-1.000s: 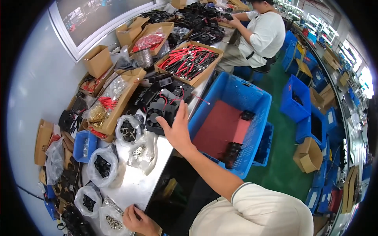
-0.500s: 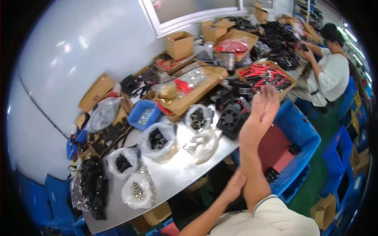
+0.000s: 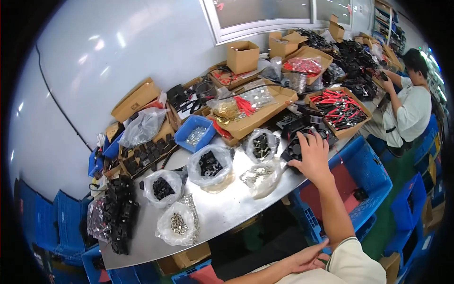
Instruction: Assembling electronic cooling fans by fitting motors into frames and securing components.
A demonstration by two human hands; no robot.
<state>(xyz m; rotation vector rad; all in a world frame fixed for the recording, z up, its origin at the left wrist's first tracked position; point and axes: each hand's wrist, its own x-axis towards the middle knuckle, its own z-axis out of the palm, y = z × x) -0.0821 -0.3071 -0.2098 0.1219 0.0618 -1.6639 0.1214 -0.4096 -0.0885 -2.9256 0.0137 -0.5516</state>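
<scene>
My right hand reaches forward over the steel table's right edge. Its spread fingers lie on a pile of black square fans, and I see no closed grip on one. Just left of the hand lies a clear bag of small metal parts, with a bag of dark parts behind it. My left hand rests low near my lap below the table edge, fingers loosely apart and holding nothing.
Several clear bags of screws and black parts lie across the table. A small blue bin and cardboard boxes with red-and-black cables stand behind. A blue crate sits right of the table. Another person works at the far right.
The view has swung left and down over the table. My right hand, raised open in the air before, has come down onto the black fans. My left hand stays low.
</scene>
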